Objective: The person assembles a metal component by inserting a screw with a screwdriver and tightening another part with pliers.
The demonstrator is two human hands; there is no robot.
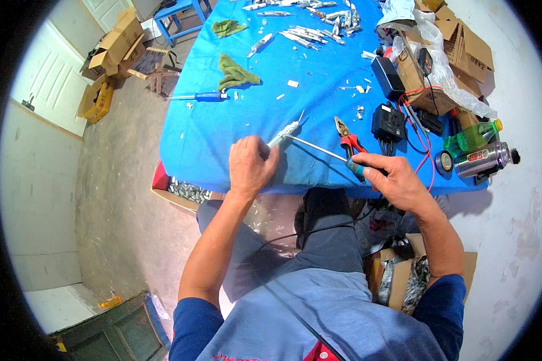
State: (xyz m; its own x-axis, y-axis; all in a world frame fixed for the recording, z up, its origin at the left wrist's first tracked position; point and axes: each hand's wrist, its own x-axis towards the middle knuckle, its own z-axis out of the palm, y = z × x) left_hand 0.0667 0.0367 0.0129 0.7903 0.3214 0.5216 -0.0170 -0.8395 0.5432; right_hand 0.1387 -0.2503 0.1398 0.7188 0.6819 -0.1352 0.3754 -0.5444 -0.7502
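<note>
Blue-grey shirt nearest — left fingers grip a pen-shaped device, seemingly steadying it against the screwdriver right fingers clasp

Blue tablecloth, teal-handled screwdriver, green cloths (both)

You sit in what looks like a small workshop, judging by the screwdriver you hold, the pliers and the heaped silvery pieces on the blue surface.
</note>
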